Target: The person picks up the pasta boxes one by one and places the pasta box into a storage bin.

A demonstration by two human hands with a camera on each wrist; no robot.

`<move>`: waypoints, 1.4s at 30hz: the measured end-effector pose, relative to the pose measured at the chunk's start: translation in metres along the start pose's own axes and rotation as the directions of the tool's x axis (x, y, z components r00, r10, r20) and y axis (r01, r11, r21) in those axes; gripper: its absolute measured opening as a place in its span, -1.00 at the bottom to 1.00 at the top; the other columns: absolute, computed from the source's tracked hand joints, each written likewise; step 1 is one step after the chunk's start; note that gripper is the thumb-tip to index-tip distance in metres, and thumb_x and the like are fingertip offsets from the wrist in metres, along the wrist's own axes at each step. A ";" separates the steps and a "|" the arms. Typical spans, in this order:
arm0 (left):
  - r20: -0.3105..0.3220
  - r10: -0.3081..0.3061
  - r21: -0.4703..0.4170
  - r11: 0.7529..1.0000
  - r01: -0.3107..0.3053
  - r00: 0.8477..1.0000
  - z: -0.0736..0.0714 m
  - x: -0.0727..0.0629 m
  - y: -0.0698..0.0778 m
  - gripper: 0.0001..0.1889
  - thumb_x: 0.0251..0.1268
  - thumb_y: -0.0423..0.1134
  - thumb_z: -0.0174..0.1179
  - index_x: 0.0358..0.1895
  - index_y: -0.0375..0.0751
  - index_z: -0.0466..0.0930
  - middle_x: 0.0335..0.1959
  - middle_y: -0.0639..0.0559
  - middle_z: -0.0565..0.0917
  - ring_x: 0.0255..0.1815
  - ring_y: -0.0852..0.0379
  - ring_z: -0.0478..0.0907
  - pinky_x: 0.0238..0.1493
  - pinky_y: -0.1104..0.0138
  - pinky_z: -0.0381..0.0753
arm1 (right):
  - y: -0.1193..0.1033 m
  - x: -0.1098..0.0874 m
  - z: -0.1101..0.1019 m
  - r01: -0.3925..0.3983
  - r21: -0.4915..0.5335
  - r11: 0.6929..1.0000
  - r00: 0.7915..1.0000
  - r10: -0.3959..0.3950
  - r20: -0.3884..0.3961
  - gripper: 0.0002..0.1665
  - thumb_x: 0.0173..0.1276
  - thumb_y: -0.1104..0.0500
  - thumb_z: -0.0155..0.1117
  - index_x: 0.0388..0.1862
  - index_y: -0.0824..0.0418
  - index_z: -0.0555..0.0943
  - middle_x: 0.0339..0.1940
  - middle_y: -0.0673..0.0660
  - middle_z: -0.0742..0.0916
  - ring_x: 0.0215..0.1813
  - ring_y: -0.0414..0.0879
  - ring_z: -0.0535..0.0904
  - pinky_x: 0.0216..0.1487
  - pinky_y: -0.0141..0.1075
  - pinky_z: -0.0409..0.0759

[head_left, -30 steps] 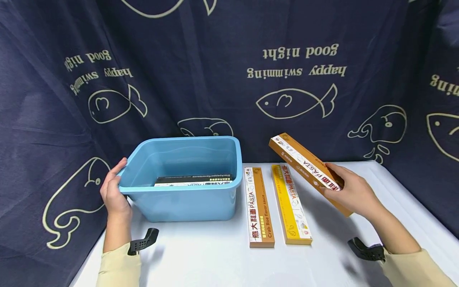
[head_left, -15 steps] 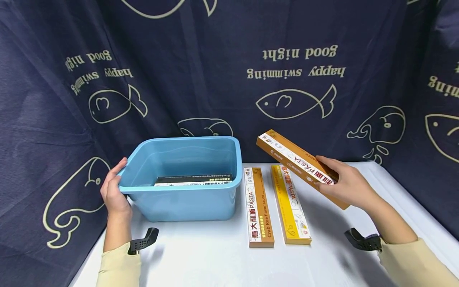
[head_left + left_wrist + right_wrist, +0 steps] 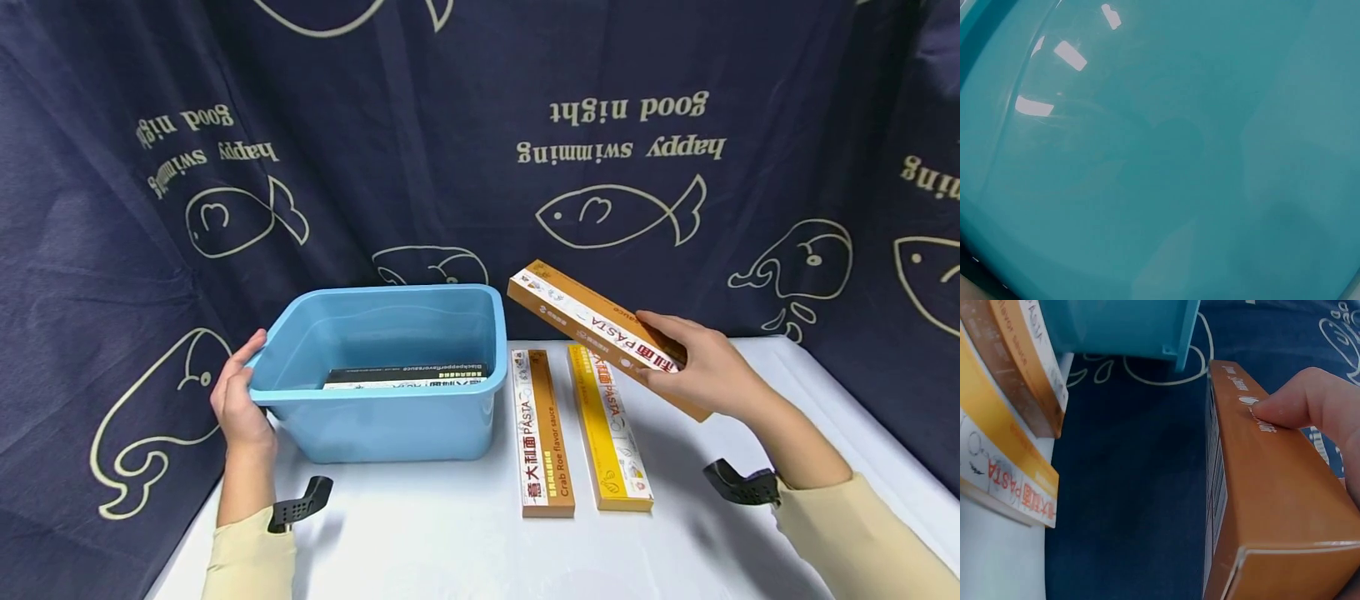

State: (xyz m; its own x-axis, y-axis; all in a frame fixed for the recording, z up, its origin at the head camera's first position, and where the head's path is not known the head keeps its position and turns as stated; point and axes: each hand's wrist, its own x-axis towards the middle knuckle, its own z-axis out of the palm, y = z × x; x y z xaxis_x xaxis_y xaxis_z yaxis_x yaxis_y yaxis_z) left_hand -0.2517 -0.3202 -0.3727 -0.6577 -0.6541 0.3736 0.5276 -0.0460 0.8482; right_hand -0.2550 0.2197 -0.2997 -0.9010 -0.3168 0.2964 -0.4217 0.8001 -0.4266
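My right hand [image 3: 705, 367] grips an orange-brown pasta box [image 3: 592, 321] near its right end, thumb on the side facing me. The box is tilted, its far left end raised close to the bin's right rim. In the right wrist view, the thumb [image 3: 1297, 400] presses on the brown side of the pasta box [image 3: 1285, 481]. My left hand [image 3: 243, 404] holds the left end of the blue plastic bin [image 3: 382, 425] at its rim; some fingers are hidden. Inside the bin lies a black and white pasta box [image 3: 408, 375] labelled black pepper. Only blue plastic [image 3: 1166, 137] fills the left wrist view.
Right of the bin, a brown Crab Roe pasta box [image 3: 543, 433] and a yellow pasta box [image 3: 611, 425] lie side by side on the white table [image 3: 420, 533]. A navy curtain [image 3: 450, 167] with fish drawings hangs behind.
My right hand has carried the brown pasta box left and slightly up, towards the bin. The left hand, the bin and the boxes on the table stay in place.
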 end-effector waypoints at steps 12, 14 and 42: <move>0.008 0.001 0.000 1.000 -0.001 1.000 0.001 -0.001 0.001 -0.49 0.36 -0.37 -0.27 0.18 -0.34 0.62 0.19 0.09 0.70 0.30 0.12 0.49 0.16 0.39 0.30 | -0.021 0.019 0.001 0.048 0.020 0.999 0.997 -0.050 0.065 -0.03 0.13 0.10 0.44 0.54 0.12 0.31 0.37 0.22 0.56 0.17 0.06 0.51 0.09 0.00 0.46; 0.007 0.003 0.001 1.000 -0.003 1.000 0.001 -0.001 0.001 -0.49 0.36 -0.37 -0.27 0.18 -0.34 0.62 0.19 0.08 0.70 0.30 0.12 0.49 0.15 0.39 0.30 | -0.025 0.021 0.002 0.056 0.032 0.998 0.995 -0.059 0.078 -0.03 0.13 0.09 0.45 0.54 0.12 0.30 0.38 0.21 0.56 0.19 0.06 0.51 0.11 0.01 0.46; 0.004 0.020 -0.016 1.000 -0.020 1.000 0.001 0.000 0.000 -0.48 0.34 -0.39 -0.29 0.17 -0.37 0.62 0.17 0.07 0.71 0.31 0.09 0.49 0.16 0.44 0.33 | -0.063 0.061 0.022 0.199 -0.004 0.980 0.969 -0.196 0.153 -0.05 0.09 0.06 0.44 0.51 0.07 0.36 0.40 0.10 0.57 0.20 0.01 0.50 0.12 -0.06 0.46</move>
State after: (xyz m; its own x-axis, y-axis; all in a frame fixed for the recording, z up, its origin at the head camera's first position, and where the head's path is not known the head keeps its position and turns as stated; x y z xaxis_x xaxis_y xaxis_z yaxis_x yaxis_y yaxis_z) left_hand -0.2521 -0.3198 -0.3723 -0.6492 -0.6516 0.3924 0.5495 -0.0451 0.8343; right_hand -0.2859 0.1385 -0.2735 -0.8059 -0.5412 0.2403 -0.5918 0.7234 -0.3556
